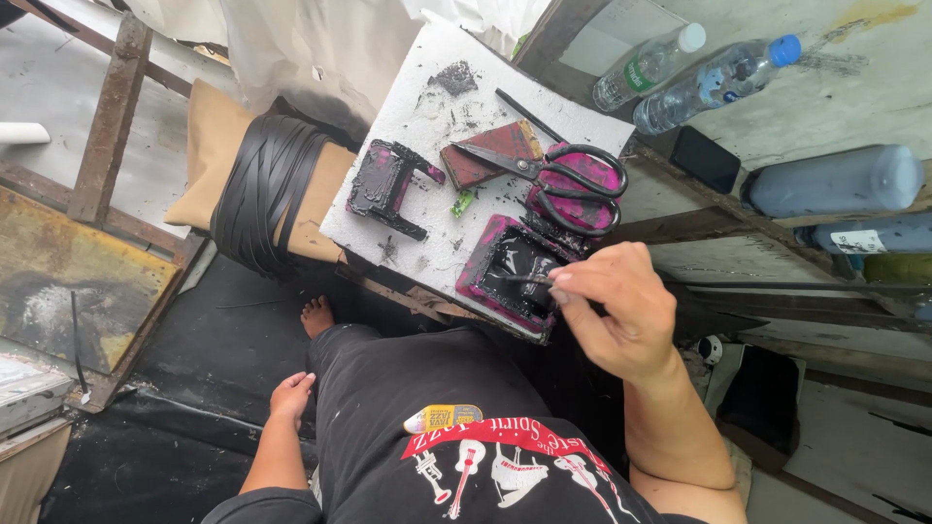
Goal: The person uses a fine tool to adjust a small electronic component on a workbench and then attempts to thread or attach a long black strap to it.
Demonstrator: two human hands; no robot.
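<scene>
while the right hand (pixel 621 311) pinches a thin brush (pixel 524 279) w/ tip in the black tray (pixel 510 267), left hand (pixel 291 396) rests loosely curled, empty, by the knee; scissors (pixel 553 175) lie close on the white board (pixel 427 107).

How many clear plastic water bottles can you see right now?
2: white-capped bottle and blue-capped bottle, lying side by side at upper right. More could sit outside the frame.

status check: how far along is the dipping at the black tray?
Done: the white board is laid out with scissors, a stained pink block and the pink tray holding black liquid. In hand: the right hand pinches a thin stick with its tip in that liquid. The left hand rests by the knee, empty. Left: the bundle of black strips lies untouched.
</scene>
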